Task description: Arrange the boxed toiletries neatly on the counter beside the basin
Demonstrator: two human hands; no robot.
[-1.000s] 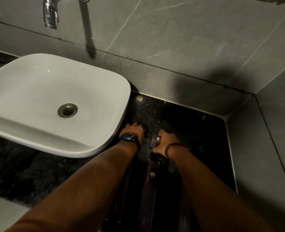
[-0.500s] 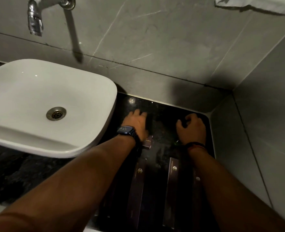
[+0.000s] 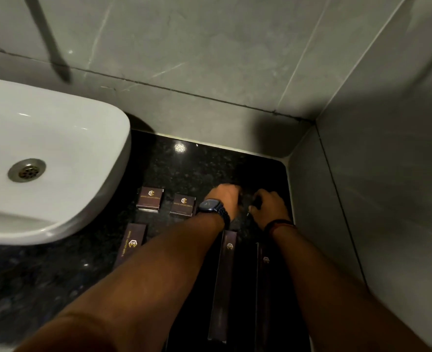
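Where the white basin (image 3: 57, 153) sits at the left of the dark speckled counter (image 3: 197, 168), its drain (image 3: 27, 170) shows near the left edge and its curved rim overhangs the stone. Just right of the basin's rim, two small dark boxes lie flat side by side with a narrow gap between them: the first small box (image 3: 150, 198) nearest the basin and the second small box (image 3: 183, 205) beside it, both with gold logos facing up. Nearer the camera, below the first small box, a long dark box (image 3: 131, 243) lies lengthwise, its near end hidden under the left forearm. Right of the second small box, the left hand (image 3: 224, 199), with a dark watch (image 3: 211, 207) at the wrist, is curled knuckles-up on the counter; whether it is clamped on anything cannot be told, since the fingers fold into shadow. Close beside it, the right hand (image 3: 269, 208), with a thin band (image 3: 280, 223) at the wrist, is likewise curled, with something small and dark between the two hands that is too dim to make out. Below the hands, a second long box (image 3: 223, 283) and a third long box (image 3: 264, 288) lie parallel, running toward the camera between the forearms. Grey tiled walls (image 3: 235, 59) close the corner behind and to the right
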